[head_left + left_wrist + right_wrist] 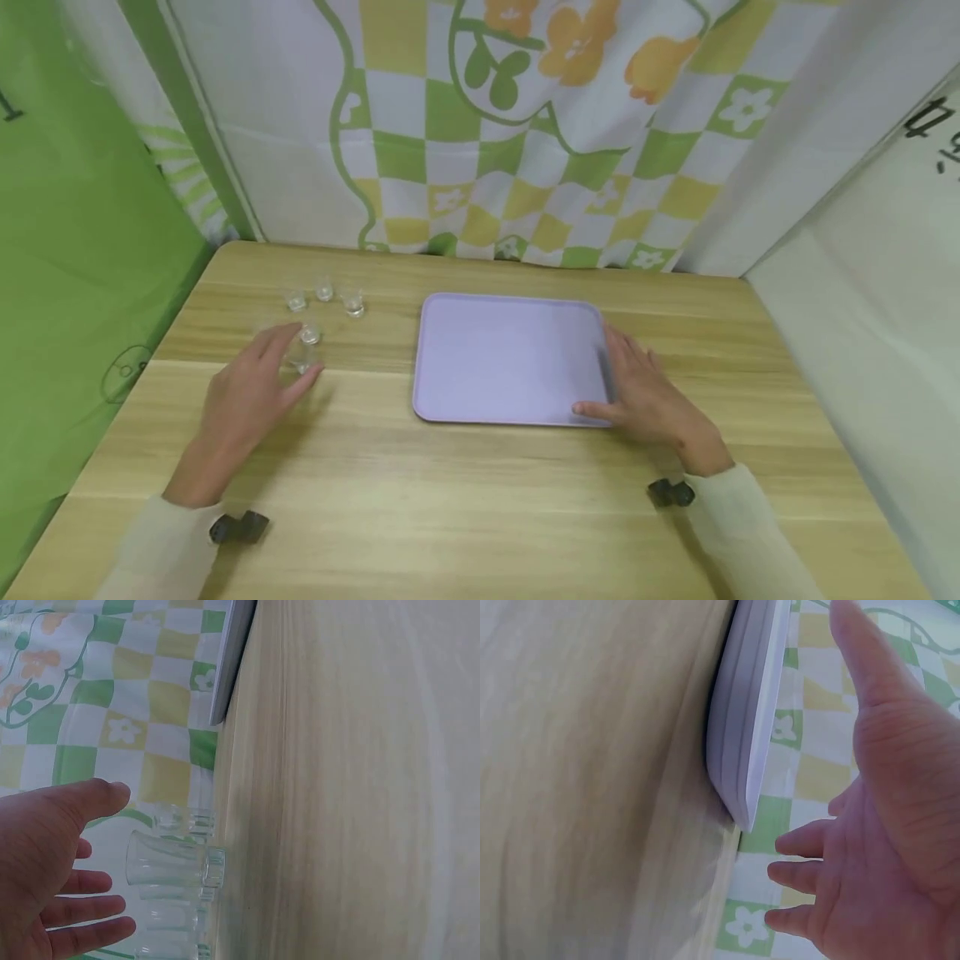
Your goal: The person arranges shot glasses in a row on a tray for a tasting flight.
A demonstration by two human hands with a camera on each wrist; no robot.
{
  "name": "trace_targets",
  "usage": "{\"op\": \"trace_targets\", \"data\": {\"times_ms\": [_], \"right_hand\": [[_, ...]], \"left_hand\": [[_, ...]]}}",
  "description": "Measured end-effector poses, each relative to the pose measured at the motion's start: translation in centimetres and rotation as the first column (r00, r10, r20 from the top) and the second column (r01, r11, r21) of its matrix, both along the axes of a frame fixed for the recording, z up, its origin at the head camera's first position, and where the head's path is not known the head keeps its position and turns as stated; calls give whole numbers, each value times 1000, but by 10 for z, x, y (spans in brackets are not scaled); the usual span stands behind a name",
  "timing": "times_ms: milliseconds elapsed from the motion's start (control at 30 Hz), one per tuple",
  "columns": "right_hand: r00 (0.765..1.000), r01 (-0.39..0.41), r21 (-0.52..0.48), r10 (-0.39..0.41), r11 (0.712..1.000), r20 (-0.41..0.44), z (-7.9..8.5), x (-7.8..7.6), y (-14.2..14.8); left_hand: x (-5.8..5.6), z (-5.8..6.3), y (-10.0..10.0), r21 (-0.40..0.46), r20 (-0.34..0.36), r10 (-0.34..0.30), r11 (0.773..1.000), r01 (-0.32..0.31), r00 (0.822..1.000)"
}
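On the left of the table stand several small clear shot glasses (pixel 353 303). My left hand (pixel 243 387) is beside the nearest shot glass (pixel 302 360), its thumb and fingers spread on either side. In the left wrist view that shot glass (pixel 169 860) stands upright beyond the fingers, with others behind it. A rectangular lilac tray (pixel 510 358) lies flat at the middle of the table. At its right end is my right hand (pixel 648 396), thumb over the near right corner in the head view. The right wrist view shows those fingers spread and relaxed beside the tray's layered edge (pixel 739 742).
The wooden table (pixel 450 508) runs back to a checked, flowered curtain (pixel 510 158). A green sheet (pixel 75 250) hangs along the left side and a white wall panel (pixel 870 242) along the right. Small dark cameras (pixel 238 527) sit at both wrists.
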State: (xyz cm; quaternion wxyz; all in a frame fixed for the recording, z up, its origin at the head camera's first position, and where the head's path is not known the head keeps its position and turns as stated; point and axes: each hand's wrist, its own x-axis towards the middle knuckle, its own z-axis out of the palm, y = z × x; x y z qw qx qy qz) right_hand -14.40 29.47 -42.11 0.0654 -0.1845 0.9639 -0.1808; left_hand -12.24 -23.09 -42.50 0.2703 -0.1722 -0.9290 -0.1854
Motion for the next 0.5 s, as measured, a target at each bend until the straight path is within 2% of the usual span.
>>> {"op": "trace_targets", "data": {"times_ms": [100,333,500], "right_hand": [[999,15,-21,-14,1000,45,0,2,4],[994,21,-72,-13,997,112,-3,6,12],[987,18,-129,3,991,158,-7,6,18]], "left_hand": [[0,-1,-1,-2,-3,28,1000,-28,1000],[-1,0,1,-12,44,97,995,-97,994],[-1,-1,2,-29,56,112,993,-110,992]]}}
